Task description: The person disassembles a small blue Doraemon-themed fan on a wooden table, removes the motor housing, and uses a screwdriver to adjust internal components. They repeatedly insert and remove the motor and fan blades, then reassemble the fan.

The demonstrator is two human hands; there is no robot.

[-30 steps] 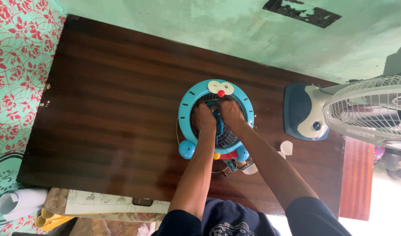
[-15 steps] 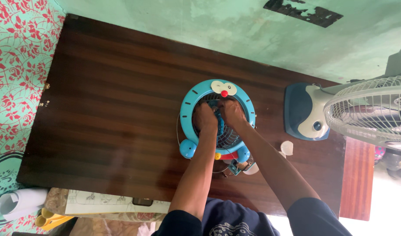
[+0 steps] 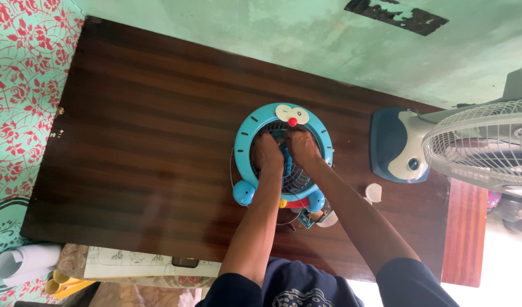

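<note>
A small blue toy fan (image 3: 247, 136), round with a cartoon face and a red nose, lies flat on the dark wooden table (image 3: 136, 142). My left hand (image 3: 266, 156) and my right hand (image 3: 302, 146) rest side by side on its grille, fingers curled down onto the dark centre. The fingertips are hidden against the grille, and I cannot tell whether they grip a part. Blue feet, a red and yellow base and some loose wiring show just below my wrists.
A larger white and blue table fan (image 3: 443, 150) stands at the table's right end. A small white piece (image 3: 373, 193) lies beside it. Papers (image 3: 141, 262) and a white roll (image 3: 22, 262) lie below the near edge. A green wall runs behind.
Both hands have shifted slightly up the grille toward the cartoon face. The toy fan has stayed in place.
</note>
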